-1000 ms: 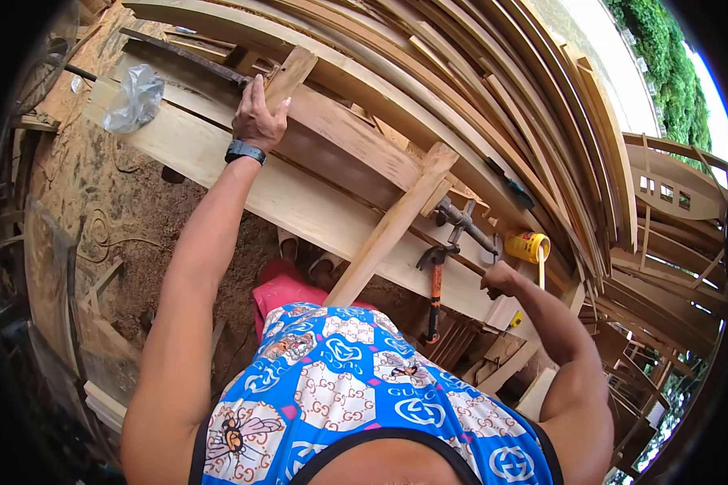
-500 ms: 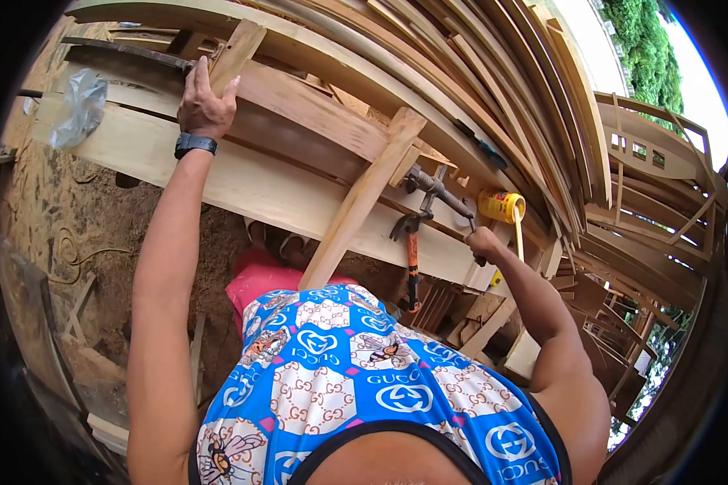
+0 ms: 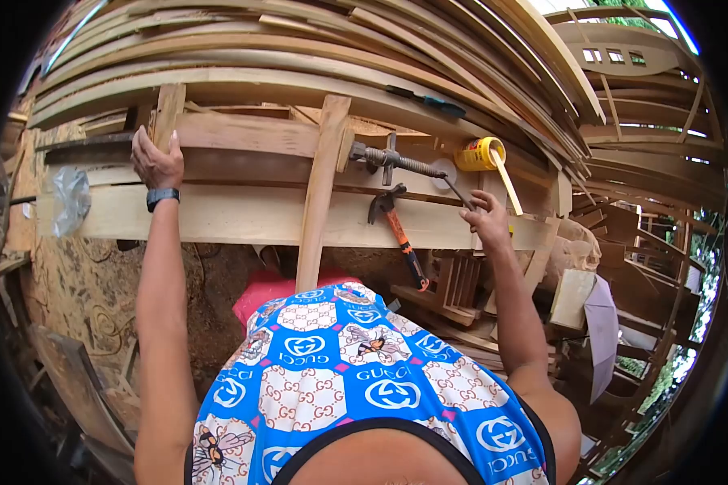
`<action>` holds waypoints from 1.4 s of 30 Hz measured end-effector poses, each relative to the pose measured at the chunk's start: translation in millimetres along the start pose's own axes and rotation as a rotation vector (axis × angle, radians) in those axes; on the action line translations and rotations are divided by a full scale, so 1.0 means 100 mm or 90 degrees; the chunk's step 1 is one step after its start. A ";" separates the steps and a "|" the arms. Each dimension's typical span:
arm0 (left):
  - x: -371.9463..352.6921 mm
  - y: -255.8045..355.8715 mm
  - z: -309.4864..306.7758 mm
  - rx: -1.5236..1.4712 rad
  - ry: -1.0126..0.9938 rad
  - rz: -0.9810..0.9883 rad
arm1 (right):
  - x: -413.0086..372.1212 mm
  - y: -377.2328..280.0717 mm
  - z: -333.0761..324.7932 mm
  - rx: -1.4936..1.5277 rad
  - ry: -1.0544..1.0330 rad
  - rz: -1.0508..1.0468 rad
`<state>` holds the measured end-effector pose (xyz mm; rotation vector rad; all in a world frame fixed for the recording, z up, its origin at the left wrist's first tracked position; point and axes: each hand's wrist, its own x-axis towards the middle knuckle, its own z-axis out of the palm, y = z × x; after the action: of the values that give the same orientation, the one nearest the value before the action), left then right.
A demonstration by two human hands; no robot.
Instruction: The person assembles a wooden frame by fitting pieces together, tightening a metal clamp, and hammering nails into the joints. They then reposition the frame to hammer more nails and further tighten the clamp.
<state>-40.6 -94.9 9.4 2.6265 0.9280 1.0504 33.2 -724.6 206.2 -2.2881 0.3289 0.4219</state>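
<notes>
My left hand (image 3: 159,162) straddles the lower part of a short wooden block (image 3: 168,113), fingers on one side and thumb on the other. My right hand (image 3: 487,220) is closed around the crank handle (image 3: 458,192) of a bar clamp, whose threaded screw (image 3: 408,164) points left. The screw's head presses toward a small wood piece beside an upright wooden strip (image 3: 322,194). Between block and strip runs a plank (image 3: 247,135). A claw hammer (image 3: 399,234) with an orange and black handle lies below the screw, its handle hanging over the bench board's edge.
A yellow tub (image 3: 479,155) with a stick in it lies tilted near the clamp. Long boards (image 3: 299,48) are stacked behind the bench board (image 3: 243,220). A clear plastic bag (image 3: 71,202) sits at the left end, and a dark teal-handled tool (image 3: 429,101) rests on the boards.
The camera view has turned, levelling the bench. The crank handle and my right hand have shifted slightly around the screw, and its fingers look looser. My left hand stays at the block.
</notes>
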 end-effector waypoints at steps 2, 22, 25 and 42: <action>-0.08 0.32 -0.11 0.014 0.034 0.034 | -0.04 0.44 0.12 0.267 0.064 -0.075; -1.42 4.64 0.32 -0.308 -0.871 0.688 | -0.01 0.21 0.99 0.360 0.428 -0.338; -1.51 4.78 0.37 -0.237 -0.906 0.637 | 0.02 0.29 0.92 0.527 0.314 -0.367; -1.46 4.79 0.13 -0.225 -0.875 0.484 | 0.45 -0.45 0.53 0.203 0.303 -0.146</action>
<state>120.0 -562.1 91.0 2.4783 -0.5135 -0.5944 79.7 -660.4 183.4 -2.0560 0.3347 -0.2815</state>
